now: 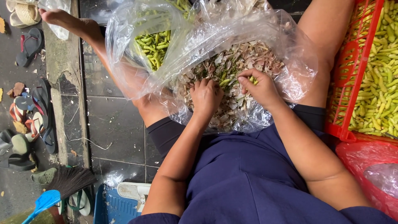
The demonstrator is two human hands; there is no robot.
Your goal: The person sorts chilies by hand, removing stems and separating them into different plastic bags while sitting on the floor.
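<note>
At frame centre I see my left hand [206, 96] curled, fingers closed into the papery husks [232, 66] filling the clear plastic bag [290, 49] on my lap. My right hand [260, 88], just beside it, pinches small green pods [252, 80]; a red crate [350, 70] of pods sits at the right edge.

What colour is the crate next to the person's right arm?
The crate is red, holding yellow-green pods; the head view shows it clearly.
</note>
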